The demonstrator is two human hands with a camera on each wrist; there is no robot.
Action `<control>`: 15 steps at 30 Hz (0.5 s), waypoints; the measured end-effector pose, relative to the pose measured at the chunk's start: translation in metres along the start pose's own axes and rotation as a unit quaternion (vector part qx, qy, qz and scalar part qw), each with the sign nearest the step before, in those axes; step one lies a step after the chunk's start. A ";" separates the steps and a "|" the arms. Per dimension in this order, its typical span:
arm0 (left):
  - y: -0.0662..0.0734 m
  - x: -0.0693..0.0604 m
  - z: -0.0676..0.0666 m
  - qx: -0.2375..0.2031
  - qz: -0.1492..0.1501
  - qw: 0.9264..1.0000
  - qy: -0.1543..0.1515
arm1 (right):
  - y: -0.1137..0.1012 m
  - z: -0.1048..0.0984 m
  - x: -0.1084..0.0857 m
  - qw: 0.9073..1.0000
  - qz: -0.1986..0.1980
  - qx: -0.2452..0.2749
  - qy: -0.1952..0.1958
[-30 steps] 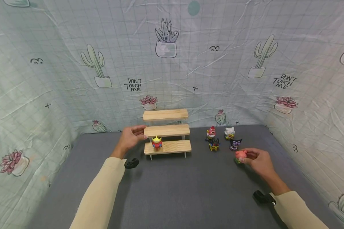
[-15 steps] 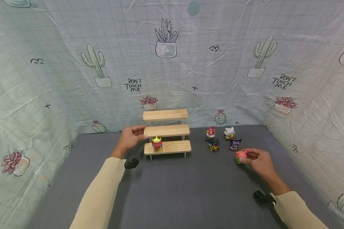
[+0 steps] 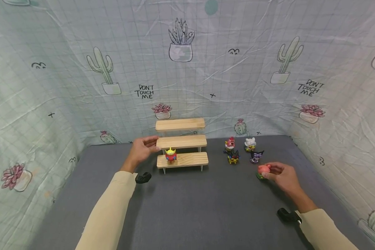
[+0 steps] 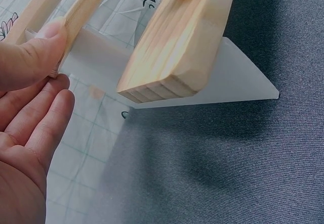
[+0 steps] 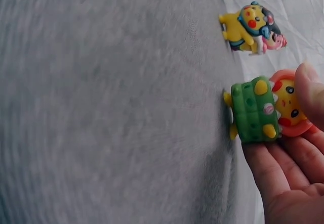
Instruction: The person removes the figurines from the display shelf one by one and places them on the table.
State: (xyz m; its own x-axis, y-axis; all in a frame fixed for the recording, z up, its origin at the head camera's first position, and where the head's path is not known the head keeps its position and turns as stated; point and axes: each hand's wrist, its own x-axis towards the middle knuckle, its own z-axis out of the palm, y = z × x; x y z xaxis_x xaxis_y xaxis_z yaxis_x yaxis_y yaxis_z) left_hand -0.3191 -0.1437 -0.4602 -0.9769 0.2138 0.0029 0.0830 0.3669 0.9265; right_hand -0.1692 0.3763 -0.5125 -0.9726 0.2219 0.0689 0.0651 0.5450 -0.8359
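At the left end of a three-tier wooden display stand point(image 3: 182, 141), my left hand point(image 3: 140, 152) pinches the middle board, thumb above and fingers below, as the left wrist view shows. A red toy figure point(image 3: 171, 156) with a yellow-green top stands on the lowest board's left part. On the right, my right hand point(image 3: 282, 176) holds a toy figure point(image 5: 253, 110) with a pink hood, yellow face and green body, the thumb on its head. Its feet are at or near the grey tabletop; I cannot tell whether they touch.
Several other toy figures stand behind the right hand: a pink-and-red one point(image 3: 230, 144), a white one point(image 3: 250, 144), a black-and-yellow one point(image 3: 233, 157) and a purple-black one point(image 3: 256, 157). Patterned cloth point(image 3: 212, 76) walls in the grey table point(image 3: 187, 208) at back and sides.
Almost nothing differs. The right hand and its pink-hooded figure have shifted very slightly to the right; the left hand stays at the stand.
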 end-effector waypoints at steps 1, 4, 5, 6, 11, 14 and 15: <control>0.000 0.000 0.000 0.000 0.000 1.000 0.001 | 0.000 -0.001 0.000 1.000 0.000 -0.001 -0.004; 0.001 0.001 -0.001 0.001 0.001 1.000 0.004 | 0.002 -0.002 0.002 1.000 0.001 0.005 -0.024; 0.001 0.001 -0.001 -0.001 0.000 1.000 0.003 | 0.002 -0.002 0.002 1.000 -0.001 0.010 -0.029; 0.001 0.001 -0.001 -0.001 0.000 1.000 0.003 | 0.002 -0.003 0.003 0.999 -0.001 0.015 -0.034; 0.001 0.002 -0.002 0.000 -0.001 1.000 0.000 | 0.001 -0.006 0.003 0.999 -0.001 0.019 -0.049; 0.002 0.002 -0.002 0.004 -0.008 1.000 0.000 | 0.000 -0.008 0.002 0.998 0.002 0.005 -0.057; 0.002 0.003 -0.002 0.005 -0.010 1.000 -0.001 | -0.001 -0.008 0.001 0.998 0.000 -0.001 -0.060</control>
State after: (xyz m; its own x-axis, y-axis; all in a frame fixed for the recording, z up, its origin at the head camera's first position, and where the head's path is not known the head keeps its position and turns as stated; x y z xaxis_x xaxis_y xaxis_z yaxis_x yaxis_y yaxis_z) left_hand -0.3218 -0.1439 -0.4578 -0.9781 0.2074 -0.0168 0.0646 0.3797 0.9229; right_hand -0.1688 0.3830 -0.5074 -0.9923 0.1236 0.0027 0.0658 0.5464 -0.8349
